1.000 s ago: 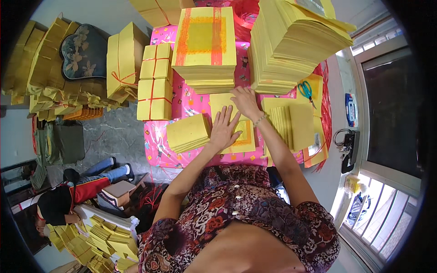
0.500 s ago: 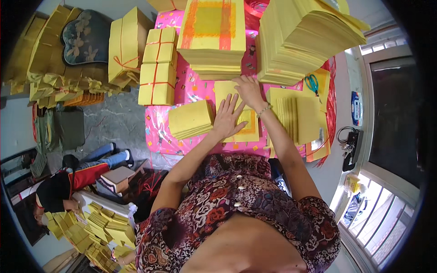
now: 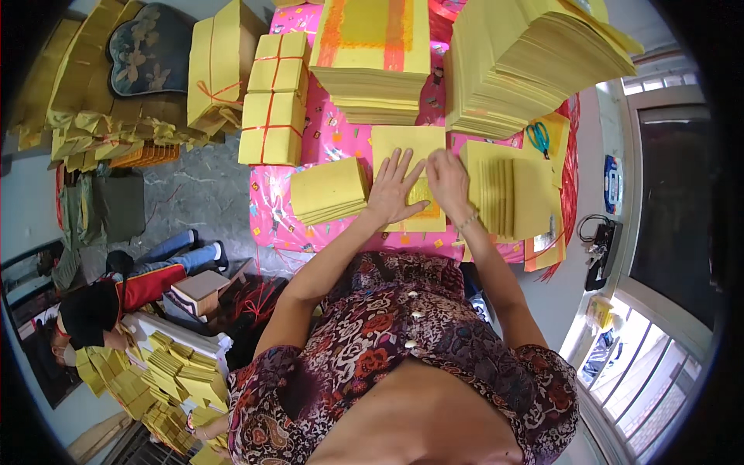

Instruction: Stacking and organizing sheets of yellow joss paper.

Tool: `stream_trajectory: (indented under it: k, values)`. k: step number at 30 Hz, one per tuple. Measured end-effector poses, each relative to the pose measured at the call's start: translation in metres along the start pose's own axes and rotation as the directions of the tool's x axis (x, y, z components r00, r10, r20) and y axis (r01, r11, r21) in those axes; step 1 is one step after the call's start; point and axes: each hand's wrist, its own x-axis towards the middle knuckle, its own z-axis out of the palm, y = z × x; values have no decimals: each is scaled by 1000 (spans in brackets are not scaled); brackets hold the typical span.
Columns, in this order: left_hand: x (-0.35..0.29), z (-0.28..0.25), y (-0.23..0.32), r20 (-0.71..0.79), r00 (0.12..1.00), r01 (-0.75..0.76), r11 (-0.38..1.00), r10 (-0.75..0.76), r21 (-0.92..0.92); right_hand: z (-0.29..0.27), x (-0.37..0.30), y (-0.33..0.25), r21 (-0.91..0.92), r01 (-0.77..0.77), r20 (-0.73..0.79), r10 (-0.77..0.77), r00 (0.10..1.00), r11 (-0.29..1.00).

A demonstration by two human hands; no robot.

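Note:
A yellow paper sheet (image 3: 408,141) with an orange-gold printed patch lies on the pink patterned table cover in front of me. My left hand (image 3: 394,192) rests flat on its left part, fingers spread. At the sheet's right edge my right hand (image 3: 449,184) has its fingers bent and drawn together on the paper; the fingertips are partly hidden. Left of the sheet sits a small pile of folded yellow paper (image 3: 329,190). To the right is a fanned pile of folded yellow sheets (image 3: 508,190).
Behind the sheet rise a thick printed paper stack (image 3: 372,70) and a taller leaning stack (image 3: 535,70). Tied yellow bundles (image 3: 271,128) stand at left. Teal scissors (image 3: 538,138) lie by red strings (image 3: 570,170). A co-worker (image 3: 97,314) is at lower left beside more yellow paper.
My right hand has gone from lying flat near the sheet's top to bent fingers at its right edge, nearer me. My left hand stays spread on the paper. The view has shifted slightly.

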Motion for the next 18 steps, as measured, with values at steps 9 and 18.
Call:
stream_trajectory:
  k: [9,18]
  values:
    - [1,3,-4,-1,1000,-25,1000,25,-12,18,-24,21,23,41,22,-41,999,999]
    - [-1,2,-8,104,993,45,997,-52,61,23,-24,28,-19,48,35,-48,998,999]
